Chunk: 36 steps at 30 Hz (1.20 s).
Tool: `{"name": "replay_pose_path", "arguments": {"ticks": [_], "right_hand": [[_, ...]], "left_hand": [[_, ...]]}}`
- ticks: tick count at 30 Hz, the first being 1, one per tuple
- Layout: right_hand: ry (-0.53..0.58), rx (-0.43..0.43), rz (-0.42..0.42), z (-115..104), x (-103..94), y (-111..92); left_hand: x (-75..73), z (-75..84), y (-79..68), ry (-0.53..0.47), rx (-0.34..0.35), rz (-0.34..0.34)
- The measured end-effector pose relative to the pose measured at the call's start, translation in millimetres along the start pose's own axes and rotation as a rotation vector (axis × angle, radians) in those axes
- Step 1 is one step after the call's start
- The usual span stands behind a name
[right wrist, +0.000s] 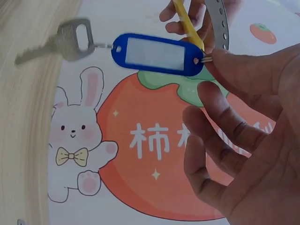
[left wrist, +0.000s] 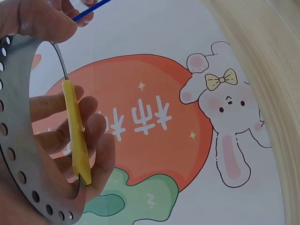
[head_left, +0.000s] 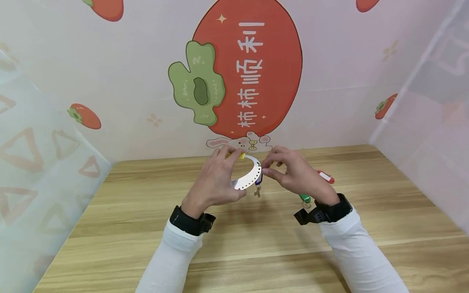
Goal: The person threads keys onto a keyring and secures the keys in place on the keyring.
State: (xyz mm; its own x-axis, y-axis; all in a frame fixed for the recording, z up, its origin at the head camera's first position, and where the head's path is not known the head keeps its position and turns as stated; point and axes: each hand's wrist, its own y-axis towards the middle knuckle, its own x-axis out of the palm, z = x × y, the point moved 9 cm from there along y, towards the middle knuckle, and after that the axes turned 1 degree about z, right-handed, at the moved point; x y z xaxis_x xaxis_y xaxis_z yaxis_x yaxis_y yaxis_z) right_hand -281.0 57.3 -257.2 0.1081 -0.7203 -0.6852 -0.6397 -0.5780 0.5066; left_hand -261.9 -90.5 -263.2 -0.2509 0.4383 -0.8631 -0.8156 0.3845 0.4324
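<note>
Near the middle of the head view, the left hand [head_left: 216, 179] holds a metal ring [head_left: 243, 184] with a row of small holes along its face. Its grip is curved and fairly wide, spanning the ring: the thumb lies at the ring's lower end in that view, and the fingers bend round the yellow handle [left wrist: 76, 131] at its upper side. In the left wrist view the handle stands upright, tilted slightly, left of centre, with the fingertips behind it and to its right.

The right hand [head_left: 298, 173], just right of centre, has a narrow grip, thumb and forefinger pinched together at the ring's right edge. The right wrist view shows that grip at the end of a blue key tag [right wrist: 154, 55], where a small wire loop [right wrist: 206, 59] meets the thumb tip; the other fingers are loosely bent. I cannot tell whether the loop passes through a hole in the metal ring. A key [right wrist: 63, 42] hangs from the tag's far end, at the upper left of that view.

On the wooden bench [head_left: 128, 211], a green tag [head_left: 305, 198] lies below the right hand, and a red tag [head_left: 325, 177] lies beside the right forearm, right of centre.
</note>
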Motion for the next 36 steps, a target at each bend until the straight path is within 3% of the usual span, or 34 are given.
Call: {"name": "replay_pose_path", "arguments": {"ticks": [14,24,26,33,36], "right_hand": [[-0.093,0.052,0.011,-4.8,4.1,-0.7],[-0.284,0.083,0.038,-7.8,0.4,-1.8],[-0.256,0.076,0.03,-7.2,-0.8,-1.8],[0.03,0.064,-0.011,2.3,-2.5,-0.6],[0.071,0.07,-0.026,6.1,-0.5,-0.4]], "left_hand": [[0.1,-1.9,0.0,0.008,-0.015,0.005],[3.2,2.8,-0.3,0.026,0.012,-0.019],[4.0,3.0,-0.1,0.023,0.012,-0.027],[1.1,0.6,-0.1,-0.017,-0.009,-0.018],[-0.3,0.1,-0.7,-0.021,-0.016,-0.014]]}}
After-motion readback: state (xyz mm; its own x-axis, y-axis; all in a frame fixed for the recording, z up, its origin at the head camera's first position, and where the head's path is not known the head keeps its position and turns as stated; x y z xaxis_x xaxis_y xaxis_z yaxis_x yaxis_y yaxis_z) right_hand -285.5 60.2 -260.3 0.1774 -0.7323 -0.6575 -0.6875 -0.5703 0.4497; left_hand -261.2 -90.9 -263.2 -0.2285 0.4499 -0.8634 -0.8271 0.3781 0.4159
